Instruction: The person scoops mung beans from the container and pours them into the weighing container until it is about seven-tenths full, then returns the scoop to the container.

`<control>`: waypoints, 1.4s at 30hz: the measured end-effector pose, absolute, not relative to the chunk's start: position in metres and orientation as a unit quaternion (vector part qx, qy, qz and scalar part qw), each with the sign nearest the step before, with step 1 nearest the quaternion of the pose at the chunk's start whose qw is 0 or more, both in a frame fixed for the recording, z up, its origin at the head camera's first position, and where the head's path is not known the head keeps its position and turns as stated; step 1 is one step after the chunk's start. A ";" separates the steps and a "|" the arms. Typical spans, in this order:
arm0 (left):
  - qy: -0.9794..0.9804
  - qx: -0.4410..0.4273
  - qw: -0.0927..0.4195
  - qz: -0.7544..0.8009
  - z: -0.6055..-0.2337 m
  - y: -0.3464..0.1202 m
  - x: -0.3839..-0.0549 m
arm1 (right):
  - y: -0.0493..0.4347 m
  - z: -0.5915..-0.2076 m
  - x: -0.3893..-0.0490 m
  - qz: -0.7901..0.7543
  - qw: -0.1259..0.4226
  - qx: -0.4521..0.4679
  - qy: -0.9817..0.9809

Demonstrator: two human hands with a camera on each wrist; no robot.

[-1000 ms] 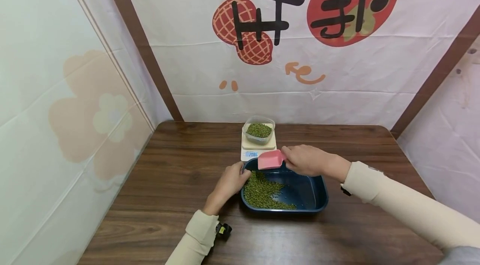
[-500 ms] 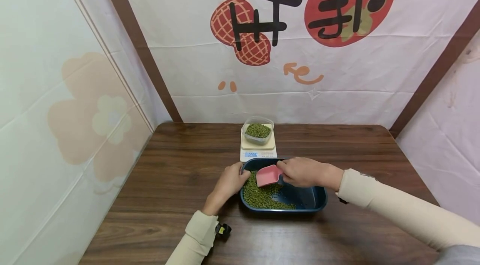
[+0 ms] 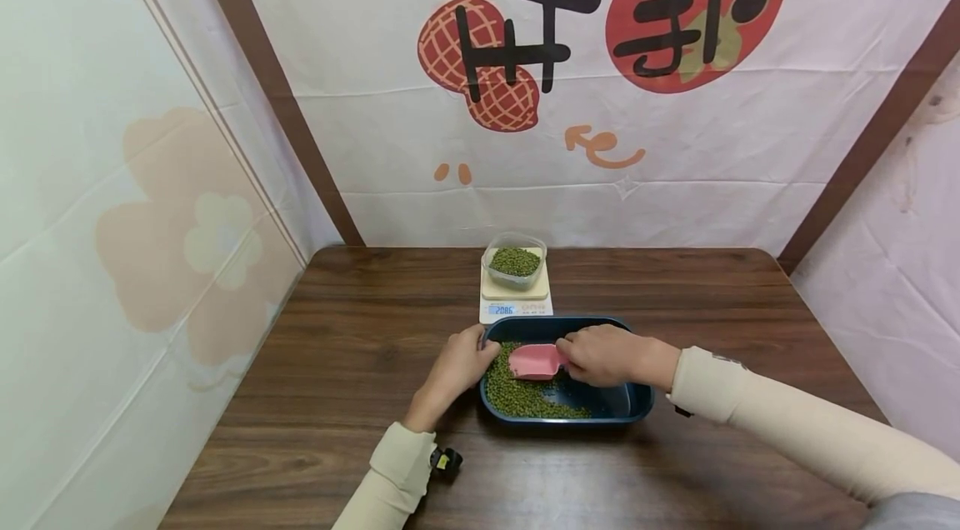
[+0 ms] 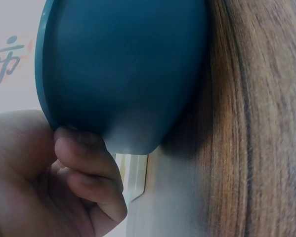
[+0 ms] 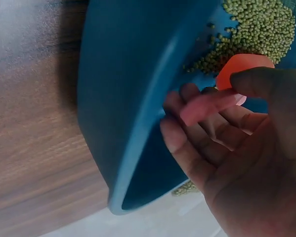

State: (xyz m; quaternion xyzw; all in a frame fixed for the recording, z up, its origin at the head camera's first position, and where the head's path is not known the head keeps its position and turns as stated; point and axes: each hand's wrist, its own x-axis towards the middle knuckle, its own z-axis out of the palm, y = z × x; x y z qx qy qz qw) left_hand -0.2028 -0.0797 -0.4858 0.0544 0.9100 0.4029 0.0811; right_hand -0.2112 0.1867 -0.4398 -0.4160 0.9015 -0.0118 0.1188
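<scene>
My right hand (image 3: 606,356) pinches the handle of a pink scoop (image 3: 535,362) between thumb and fingers; in the right wrist view the handle (image 5: 207,106) crosses the curled fingers. The scoop's bowl is down inside a dark blue tub (image 3: 611,420), at the green mung beans (image 3: 521,398) heaped toward its left side. My left hand (image 3: 456,365) grips the tub's left rim near the back corner, thumb over the edge, and the left wrist view shows its fingers curled against the tub's outer wall (image 4: 123,74).
Behind the tub a white kitchen scale (image 3: 516,309) with a lit display bears a clear plastic container (image 3: 514,280) of mung beans. The brown wooden table (image 3: 337,380) ends at a printed cloth backdrop (image 3: 375,130).
My right hand has lowered the scoop from above the tub's back rim down into the beans. The left hand keeps its grip on the rim.
</scene>
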 end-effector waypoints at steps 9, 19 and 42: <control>0.908 0.052 0.084 0.407 -0.487 -0.082 -0.202 | 0.188 -0.446 -0.211 0.003 0.112 -0.416 0.903; 0.943 0.070 0.032 0.325 -0.483 -0.086 -0.201 | 0.194 -0.447 -0.212 -0.034 0.084 -0.417 0.905; 0.955 0.154 -0.060 0.247 -0.442 -0.132 -0.229 | 0.241 -0.423 -0.224 -0.072 -0.053 -0.350 0.933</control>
